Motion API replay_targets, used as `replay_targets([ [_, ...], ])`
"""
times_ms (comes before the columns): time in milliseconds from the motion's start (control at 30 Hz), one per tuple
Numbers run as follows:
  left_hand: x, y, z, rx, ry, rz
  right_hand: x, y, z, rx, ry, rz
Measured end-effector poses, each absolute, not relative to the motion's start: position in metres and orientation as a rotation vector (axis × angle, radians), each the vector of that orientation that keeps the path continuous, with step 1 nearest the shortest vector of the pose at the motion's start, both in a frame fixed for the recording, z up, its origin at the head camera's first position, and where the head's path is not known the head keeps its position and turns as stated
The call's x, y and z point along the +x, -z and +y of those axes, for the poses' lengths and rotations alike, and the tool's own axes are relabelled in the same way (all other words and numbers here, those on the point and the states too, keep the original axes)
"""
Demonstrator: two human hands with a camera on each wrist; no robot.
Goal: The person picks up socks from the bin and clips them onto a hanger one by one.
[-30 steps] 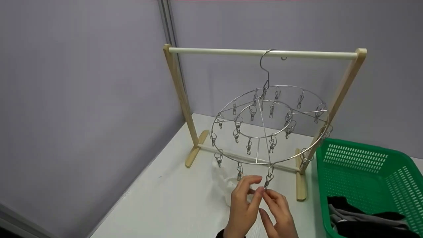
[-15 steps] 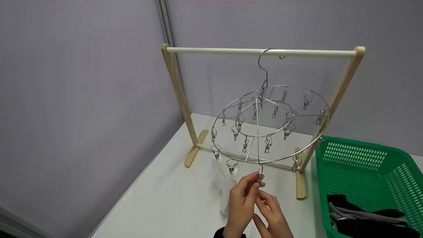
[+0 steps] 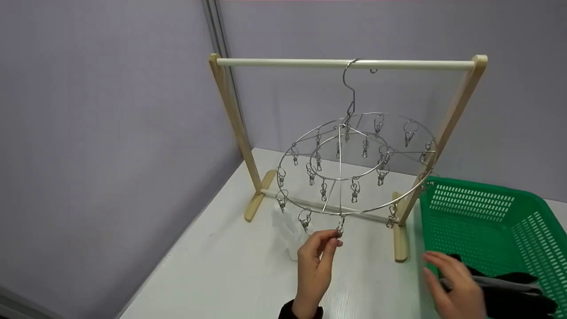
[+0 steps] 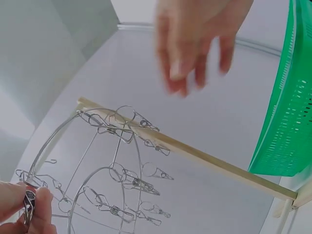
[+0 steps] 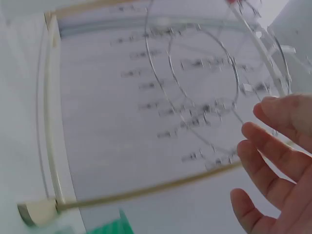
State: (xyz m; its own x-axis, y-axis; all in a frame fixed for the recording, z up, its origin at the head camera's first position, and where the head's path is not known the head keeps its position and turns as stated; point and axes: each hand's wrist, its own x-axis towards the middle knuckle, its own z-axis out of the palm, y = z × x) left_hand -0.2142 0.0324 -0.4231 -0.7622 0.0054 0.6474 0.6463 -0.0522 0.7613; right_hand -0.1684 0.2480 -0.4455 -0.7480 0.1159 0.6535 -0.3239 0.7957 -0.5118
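Probably light and springy, the wire clip (image 3: pixel 340 229) pinched by the left hand (image 3: pixel 313 266) at lower centre should squeeze best at its looped end, the right hand (image 3: pixel 458 285) relaxed, empty.

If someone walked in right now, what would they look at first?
Probably the shiny round hanger, hooked over the white bar near the middle of the head view. Next, the bright green basket at the lower right, with dark cloth inside. Then the left hand, pinching a metal clip at the hanger's near edge.
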Motion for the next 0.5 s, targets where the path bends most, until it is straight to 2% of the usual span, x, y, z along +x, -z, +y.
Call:
replay_targets([
  [67,-0.219,0.428,0.031,-0.69,1.852,-1.775,-0.164,0.447,0.267,-0.053,-0.786,-2.36],
  [167,-0.22,0.426,0.029,-0.682,1.851,-1.774,-0.162,0.453,0.289,-0.216,-0.767,-2.494],
  [500,-0.219,0.423,0.028,-0.67,1.854,-1.773,-0.182,0.464,0.311,-0.25,-0.67,-3.114],
])
